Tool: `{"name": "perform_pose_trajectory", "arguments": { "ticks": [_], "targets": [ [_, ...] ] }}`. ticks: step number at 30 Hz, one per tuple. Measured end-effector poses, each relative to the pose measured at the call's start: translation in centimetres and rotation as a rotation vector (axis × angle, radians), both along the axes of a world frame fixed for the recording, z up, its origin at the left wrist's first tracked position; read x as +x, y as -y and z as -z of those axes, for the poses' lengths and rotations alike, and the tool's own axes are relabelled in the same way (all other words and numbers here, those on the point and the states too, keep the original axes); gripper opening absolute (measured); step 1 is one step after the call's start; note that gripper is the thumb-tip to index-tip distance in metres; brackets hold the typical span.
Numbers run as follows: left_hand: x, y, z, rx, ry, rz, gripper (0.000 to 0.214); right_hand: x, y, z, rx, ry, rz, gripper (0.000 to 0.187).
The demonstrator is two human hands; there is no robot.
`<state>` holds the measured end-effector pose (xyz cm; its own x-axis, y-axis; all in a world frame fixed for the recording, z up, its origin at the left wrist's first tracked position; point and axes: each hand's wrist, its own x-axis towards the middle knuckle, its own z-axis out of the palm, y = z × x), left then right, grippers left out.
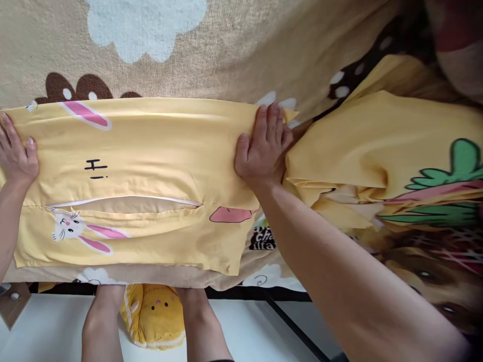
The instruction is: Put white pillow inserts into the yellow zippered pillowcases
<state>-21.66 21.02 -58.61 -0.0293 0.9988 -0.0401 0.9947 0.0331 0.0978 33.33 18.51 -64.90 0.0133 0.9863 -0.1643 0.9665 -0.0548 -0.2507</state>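
Far left: left hand (18,158) palm down on left end of yellow, rabbit-printed, rectangular fabric cover (158,146), thumb apart, partly cut off by frame edge, nothing visibly gripped. Cover lies spread on tan, cloud-printed cloth blanket (241,55); long white-edged slit gapes along lower half. Below, between person's legs: round yellow plush item with small face (161,319). Right hand (262,146) flat near cover's upper right corner, thumb spread, fingers extended, grasping nothing. Just beside, farther right: rumpled yellow carrot-printed fabric (362,136).
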Motion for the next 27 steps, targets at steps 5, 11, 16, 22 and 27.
{"name": "perform_pose_trajectory", "arguments": {
  "ticks": [5, 11, 16, 22, 27],
  "targets": [
    [2.0, 0.0, -1.5, -0.033, 0.06, 0.013, 0.077, -3.9, 2.0, -1.3, 0.102, -0.137, 0.078, 0.05],
    [14.3, 5.7, -0.8, -0.436, 0.212, 0.811, 0.061, -18.7, 13.5, -5.8, -0.005, -0.487, -0.413, 0.03],
    [18.7, 5.5, 0.8, -0.434, 0.236, 0.645, 0.067, -23.7, 20.4, -7.3, -0.35, -0.508, -0.39, 0.019],
    [20.1, 3.7, -1.6, -0.375, 0.213, 0.136, 0.07, -19.9, 23.3, -8.7, -0.277, -0.503, -0.606, 0.049],
    [15.5, 10.1, -5.8, -0.4, 0.771, -0.373, 0.064, -13.1, 21.2, -8.1, -0.208, -0.279, -0.313, 0.052]
  ]
}}
